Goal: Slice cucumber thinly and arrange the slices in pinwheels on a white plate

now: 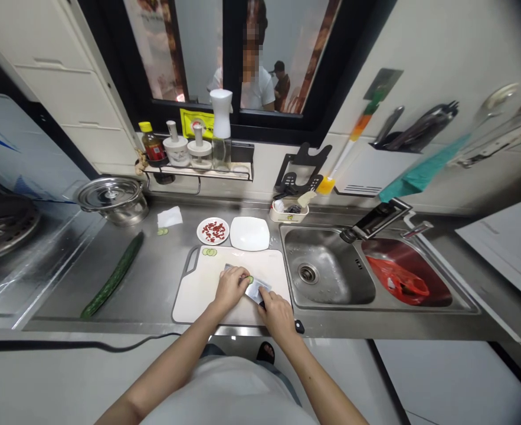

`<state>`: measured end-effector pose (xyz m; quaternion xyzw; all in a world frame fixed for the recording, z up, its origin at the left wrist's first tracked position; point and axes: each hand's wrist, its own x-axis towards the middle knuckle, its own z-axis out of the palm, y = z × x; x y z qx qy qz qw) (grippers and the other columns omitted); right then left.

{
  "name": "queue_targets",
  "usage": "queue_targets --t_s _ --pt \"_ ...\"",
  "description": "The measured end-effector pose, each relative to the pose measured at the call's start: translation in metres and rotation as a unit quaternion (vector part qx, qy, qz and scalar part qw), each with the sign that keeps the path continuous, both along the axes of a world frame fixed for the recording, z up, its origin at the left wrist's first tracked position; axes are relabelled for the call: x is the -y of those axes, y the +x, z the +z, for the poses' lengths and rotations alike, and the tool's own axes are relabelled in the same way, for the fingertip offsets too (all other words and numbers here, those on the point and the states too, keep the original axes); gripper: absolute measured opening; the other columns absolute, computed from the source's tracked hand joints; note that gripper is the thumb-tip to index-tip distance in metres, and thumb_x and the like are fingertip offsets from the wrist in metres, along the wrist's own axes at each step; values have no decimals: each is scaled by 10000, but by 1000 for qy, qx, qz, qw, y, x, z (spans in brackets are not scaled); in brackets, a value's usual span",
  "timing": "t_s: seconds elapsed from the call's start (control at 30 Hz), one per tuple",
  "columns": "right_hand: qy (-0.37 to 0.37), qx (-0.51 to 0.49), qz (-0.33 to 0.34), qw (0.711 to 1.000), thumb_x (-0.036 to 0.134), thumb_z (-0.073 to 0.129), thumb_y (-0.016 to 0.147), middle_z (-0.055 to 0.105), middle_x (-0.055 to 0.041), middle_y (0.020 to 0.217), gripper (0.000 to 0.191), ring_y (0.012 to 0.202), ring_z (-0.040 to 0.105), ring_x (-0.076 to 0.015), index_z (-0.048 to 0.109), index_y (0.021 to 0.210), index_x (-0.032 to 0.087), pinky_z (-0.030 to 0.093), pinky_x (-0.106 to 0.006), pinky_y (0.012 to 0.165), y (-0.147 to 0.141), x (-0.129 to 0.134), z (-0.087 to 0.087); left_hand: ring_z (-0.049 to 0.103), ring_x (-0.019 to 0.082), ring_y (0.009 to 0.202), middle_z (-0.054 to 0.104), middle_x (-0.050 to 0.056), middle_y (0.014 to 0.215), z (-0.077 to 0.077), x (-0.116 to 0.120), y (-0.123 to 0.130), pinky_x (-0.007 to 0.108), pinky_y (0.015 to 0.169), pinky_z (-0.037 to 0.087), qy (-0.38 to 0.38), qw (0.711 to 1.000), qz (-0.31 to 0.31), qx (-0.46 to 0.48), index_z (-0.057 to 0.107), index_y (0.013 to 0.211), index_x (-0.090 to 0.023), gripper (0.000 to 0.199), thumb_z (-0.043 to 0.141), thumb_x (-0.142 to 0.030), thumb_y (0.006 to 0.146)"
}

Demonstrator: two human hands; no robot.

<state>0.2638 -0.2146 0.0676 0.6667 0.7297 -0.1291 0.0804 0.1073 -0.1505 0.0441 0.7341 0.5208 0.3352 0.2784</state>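
Note:
My right hand (278,313) is closed round the dark handle of a kitchen knife (255,291), its broad blade tilted over the white cutting board (198,289). My left hand (232,287) pinches a small cucumber slice (250,279) against the blade, with the fingertips touching the metal. Several thin cucumber slices (209,252) lie at the board's upper left. Behind the board stand a plate of chopped red pieces (213,231) and a white square plate (249,233). A long whole cucumber (114,276) rests on the steel counter to the left.
On the right is a double sink (328,265) with a black tap (375,219) and a red plastic bag (397,280). A lidded steel pot (112,198) stands back left, near a white paper towel (170,216). Seasoning jars (176,150) fill the wall rack. A person is visible through the window.

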Motion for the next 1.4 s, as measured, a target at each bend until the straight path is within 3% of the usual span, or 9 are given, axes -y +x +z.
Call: queue_targets --t_s 0.13,0.27,0.37,0.53,0.9,1.17,1.4 --pt "8 -28 -38 999 299 482 896 641 -95 1102 427 995 605 -204 459 1314 213 413 -272 811 10 -1 -6 594 146 699 678 20 793 -10 -8 -5 269 674 454 -45 991 55 115 659 832 -198 114 564 -259 817" --pt "33 -60 -73 995 320 484 890 648 -78 1124 413 1010 610 -197 495 1290 218 415 -260 824 22 1 -11 622 150 674 683 26 727 -32 -25 -19 266 669 483 -91 961 188 183 663 823 -173 136 589 -278 778" --pt "37 -67 -89 993 346 476 896 655 -80 1121 414 1011 614 -197 507 1288 219 419 -262 824 26 2 -13 630 163 653 683 33 700 -47 -39 -34 281 670 492 -119 938 271 179 665 797 -162 145 616 -279 728" --pt "27 -69 -107 991 348 478 887 664 -77 1108 417 974 627 -193 515 1285 229 425 -263 800 27 2 -11 645 177 699 688 37 721 -57 -62 -54 286 715 487 -126 932 320 116 683 844 -157 172 591 -241 725" --pt "43 -102 -113 987 332 492 872 671 -72 1100 421 970 629 -190 528 1279 228 422 -258 808 28 4 -17 614 183 722 671 44 748 -70 -90 -63 277 707 427 -90 943 318 -31 648 903 -170 156 562 -195 776" --pt "37 -115 -115 986 337 497 865 682 -62 1070 401 932 639 -181 548 1248 228 422 -242 760 30 5 -16 582 209 824 660 63 859 -84 -83 -70 311 767 428 -15 965 252 -73 654 925 -183 198 545 -309 819" --pt "34 -114 -107 987 323 496 867 684 -62 1078 406 973 633 -180 548 1257 224 423 -238 785 26 2 -11 565 229 927 662 83 959 -89 -80 -71 337 846 428 -12 969 226 -98 684 935 -200 204 549 -293 814"
